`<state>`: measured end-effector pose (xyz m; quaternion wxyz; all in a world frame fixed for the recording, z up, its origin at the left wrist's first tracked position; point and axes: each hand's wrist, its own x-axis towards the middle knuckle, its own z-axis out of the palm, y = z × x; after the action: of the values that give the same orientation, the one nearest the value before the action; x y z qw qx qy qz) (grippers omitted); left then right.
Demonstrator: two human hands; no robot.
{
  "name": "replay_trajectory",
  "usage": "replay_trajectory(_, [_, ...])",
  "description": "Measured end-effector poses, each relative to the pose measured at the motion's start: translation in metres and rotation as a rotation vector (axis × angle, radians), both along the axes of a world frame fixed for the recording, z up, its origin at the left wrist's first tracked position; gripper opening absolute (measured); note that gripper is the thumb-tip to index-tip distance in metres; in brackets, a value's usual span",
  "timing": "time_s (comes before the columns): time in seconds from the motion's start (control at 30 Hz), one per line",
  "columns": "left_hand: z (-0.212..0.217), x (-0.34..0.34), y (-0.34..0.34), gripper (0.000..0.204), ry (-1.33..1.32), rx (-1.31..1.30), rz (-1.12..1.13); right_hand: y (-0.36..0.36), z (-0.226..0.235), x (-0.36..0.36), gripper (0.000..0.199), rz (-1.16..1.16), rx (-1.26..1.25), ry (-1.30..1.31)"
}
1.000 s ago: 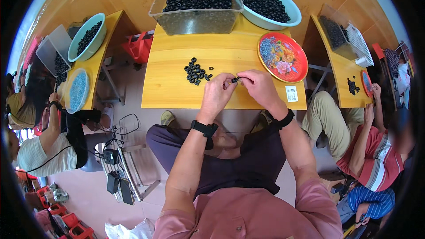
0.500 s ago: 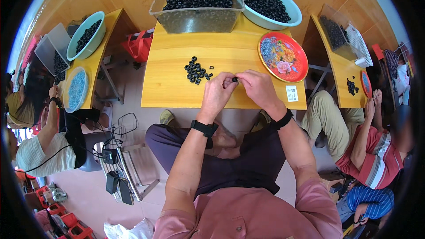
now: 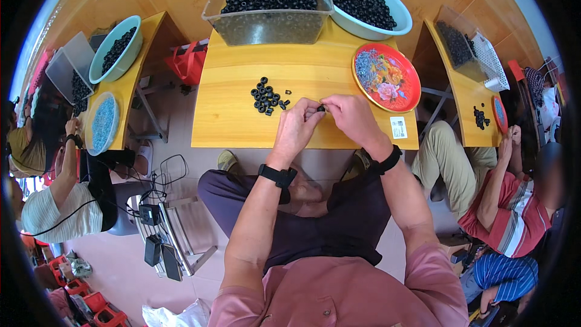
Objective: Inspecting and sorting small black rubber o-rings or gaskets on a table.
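Note:
A small black ring-like part (image 3: pixel 321 108) is pinched between my two hands above the front of the yellow table (image 3: pixel 242 130). My left hand (image 3: pixel 295 124) is closed, its thumb and fingers on the part's left side. From the right, my right hand (image 3: pixel 349 120) presses its fingertips together against the same part; whether it also holds something smaller is hidden. Left of my hands lies a loose pile of similar black parts (image 3: pixel 264 97), with single pieces by its right edge.
A clear bin (image 3: pixel 266 33) and a pale green basin (image 3: pixel 387 32), both full of black parts, stand at the back. A red flowered tray (image 3: pixel 413 88) with small bluish clear pieces is at right, above a white label card (image 3: pixel 397 128). People work at tables on both sides.
My fingers have shifted slightly around the black part, and the right hand's fingertips sit a little higher over it. The pile and the containers stay as they were.

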<state>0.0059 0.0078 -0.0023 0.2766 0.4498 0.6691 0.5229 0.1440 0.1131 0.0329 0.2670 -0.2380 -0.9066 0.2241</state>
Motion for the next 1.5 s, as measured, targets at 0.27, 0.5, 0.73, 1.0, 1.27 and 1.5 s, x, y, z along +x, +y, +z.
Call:
replay_trajectory(0.27, [0.004,0.002,0.004,0.019,-0.026,-0.011,0.039,0.003,0.007,-0.012,0.017,0.005,-0.07,-0.059])
replay_trajectory(0.5, [0.005,0.001,0.0,0.019,-0.089,-0.006,0.059,-0.02,-0.005,-0.006,0.016,0.004,-0.009,0.072])
replay_trajectory(0.73, [0.003,0.009,-0.002,0.026,0.046,0.135,-0.002,0.0,-0.009,-0.003,0.015,-0.1,-0.511,0.106])
replay_trajectory(1.0, [0.001,0.003,0.001,0.034,0.178,0.058,-0.041,0.017,-0.027,0.005,0.008,0.073,-0.863,0.181])
replay_trajectory(1.27, [-0.007,0.006,0.001,0.029,0.297,0.076,-0.073,0.007,-0.038,0.01,0.011,-0.022,-0.775,0.16])
replay_trajectory(1.5, [-0.011,0.007,-0.001,0.031,0.32,0.019,-0.065,0.006,-0.038,0.009,0.007,0.021,-0.831,0.134])
